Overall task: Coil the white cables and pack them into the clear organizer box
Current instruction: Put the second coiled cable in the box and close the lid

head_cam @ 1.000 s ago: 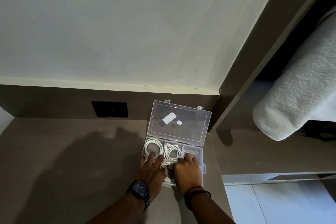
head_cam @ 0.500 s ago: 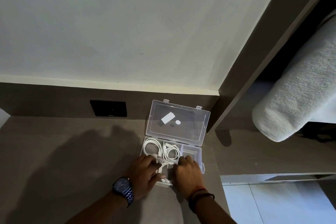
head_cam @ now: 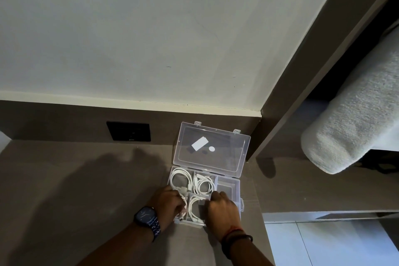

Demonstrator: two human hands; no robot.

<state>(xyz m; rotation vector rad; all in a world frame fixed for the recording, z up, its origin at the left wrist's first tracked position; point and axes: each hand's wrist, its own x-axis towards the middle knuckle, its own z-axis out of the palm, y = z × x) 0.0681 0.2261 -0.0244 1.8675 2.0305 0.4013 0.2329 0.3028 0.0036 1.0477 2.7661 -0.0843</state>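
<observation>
The clear organizer box (head_cam: 234, 181) stands on the grey counter with its lid (head_cam: 212, 147) swung up against the back panel. Coiled white cables lie in its compartments: one at the back left (head_cam: 181, 179), one in the back middle (head_cam: 205, 184), one in the front middle (head_cam: 194, 207). My left hand (head_cam: 169, 204) is at the box's front left corner, fingers closed on a white cable there. My right hand (head_cam: 222, 207) rests on the front right part of the box, fingertips on a divider, covering what lies beneath.
A black wall socket plate (head_cam: 129, 131) sits on the back panel to the left. A dark vertical panel (head_cam: 287, 101) rises right of the box. A rolled grey towel (head_cam: 354, 119) lies on a shelf at the right. The counter edge drops to tiled floor (head_cam: 323, 244).
My left hand has slid from the middle compartments back to the box's front left corner. The front middle coil, hidden before, now shows. My right hand has barely shifted.
</observation>
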